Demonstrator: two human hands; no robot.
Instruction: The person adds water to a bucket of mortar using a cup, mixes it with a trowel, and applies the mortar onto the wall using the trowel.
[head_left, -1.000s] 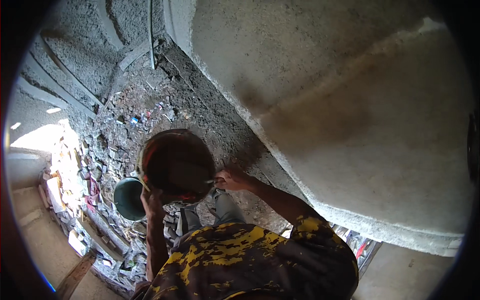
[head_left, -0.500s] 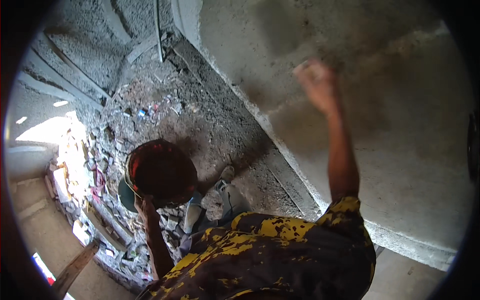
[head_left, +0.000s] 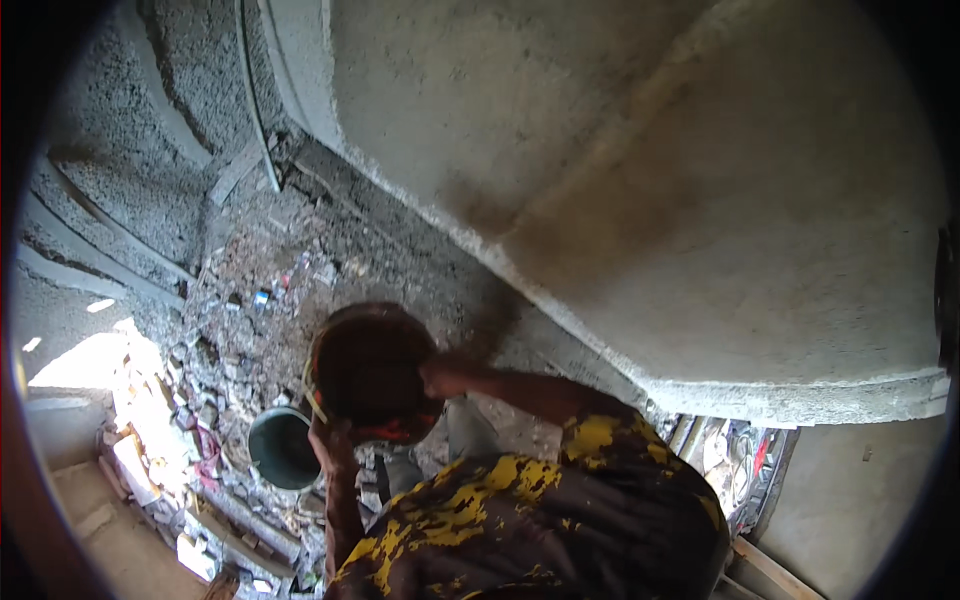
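In front of my body I hold a dark, red-tinged bucket (head_left: pixel 368 365), its mouth facing up toward me. My left hand (head_left: pixel 335 445) is closed on its near left rim. At the right rim sits my right hand (head_left: pixel 442 376), fingers folded over the edge; the fingertips are hard to make out in the shade. The inside is too dark to show what it contains. Just left of the bucket, a green bucket (head_left: pixel 262 448) stands on the rubble, close to my left wrist.
A grey concrete wall (head_left: pixel 640 200) with a damp brown patch rises ahead and to the right. Broken rubble (head_left: pixel 225 350) covers the ground on the left. A thin pipe (head_left: pixel 255 100) leans at the far left. Wooden planks (head_left: pixel 770 568) lie at the lower right.
My right hand has come down from in front of the wall to the bucket's right rim. The held bucket has shifted right, so more of the green bucket shows.
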